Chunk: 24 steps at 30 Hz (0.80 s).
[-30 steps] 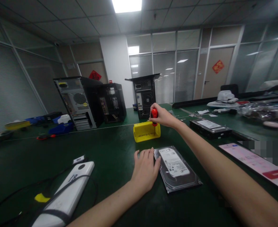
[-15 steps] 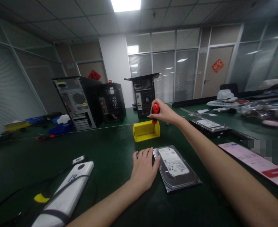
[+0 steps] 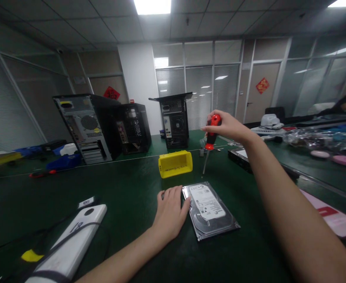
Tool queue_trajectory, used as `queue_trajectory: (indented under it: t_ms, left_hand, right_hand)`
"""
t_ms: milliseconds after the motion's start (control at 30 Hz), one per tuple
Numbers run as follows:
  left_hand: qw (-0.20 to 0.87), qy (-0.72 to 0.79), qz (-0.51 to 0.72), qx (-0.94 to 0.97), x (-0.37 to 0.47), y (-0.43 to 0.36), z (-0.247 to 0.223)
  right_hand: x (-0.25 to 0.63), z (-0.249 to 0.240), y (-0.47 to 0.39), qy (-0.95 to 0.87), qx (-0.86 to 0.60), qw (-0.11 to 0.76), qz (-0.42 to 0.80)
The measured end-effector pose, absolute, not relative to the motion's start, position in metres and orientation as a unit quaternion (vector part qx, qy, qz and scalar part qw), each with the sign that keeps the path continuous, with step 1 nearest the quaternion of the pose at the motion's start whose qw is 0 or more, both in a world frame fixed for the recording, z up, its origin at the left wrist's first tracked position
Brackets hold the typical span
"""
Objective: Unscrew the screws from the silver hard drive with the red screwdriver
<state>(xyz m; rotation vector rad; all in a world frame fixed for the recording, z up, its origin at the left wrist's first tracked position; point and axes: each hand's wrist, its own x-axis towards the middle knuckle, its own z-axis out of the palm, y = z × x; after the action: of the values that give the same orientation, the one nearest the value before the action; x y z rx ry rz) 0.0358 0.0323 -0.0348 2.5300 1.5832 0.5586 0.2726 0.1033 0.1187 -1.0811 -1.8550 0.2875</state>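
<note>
My right hand [image 3: 224, 126] is closed around the red and black handle of a screwdriver [image 3: 210, 143], whose shaft points down above the table behind the hard drive. A hard drive [image 3: 212, 212] lies with its white label up on the green table [image 3: 131, 236]. Against the drive's left edge rests my left hand [image 3: 171, 212], fingers spread, thumb touching its side. Behind the drive a yellow bin [image 3: 175, 164] has its opening toward me, with small screws inside.
Three computer cases [image 3: 86, 129] stand at the back. A white power strip [image 3: 72, 239] with a dark cable lies at the left. Another hard drive [image 3: 240, 157], a pink sheet [image 3: 334, 216] and plastic bags [image 3: 311, 137] are at the right. A person's arm shows far right.
My right hand has moved right, bringing the screwdriver out of the yellow bin and over the table. My left hand stays beside the hard drive. The view has shifted slightly to the right.
</note>
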Motion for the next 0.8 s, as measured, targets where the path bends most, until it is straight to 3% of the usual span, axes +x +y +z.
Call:
queue_trajectory:
  t_ms: [233, 800]
  left_hand:
    - [0.046, 0.522, 0.168, 0.835, 0.036, 0.033, -0.035]
    - [0.052, 0.521, 0.167, 0.835, 0.036, 0.032, -0.035]
  right_hand:
    - [0.281, 0.105, 0.119, -0.734, -0.522, 0.425, 0.087]
    - [0.262, 0.108, 0.114, -0.796, -0.477, 0.367, 0.059]
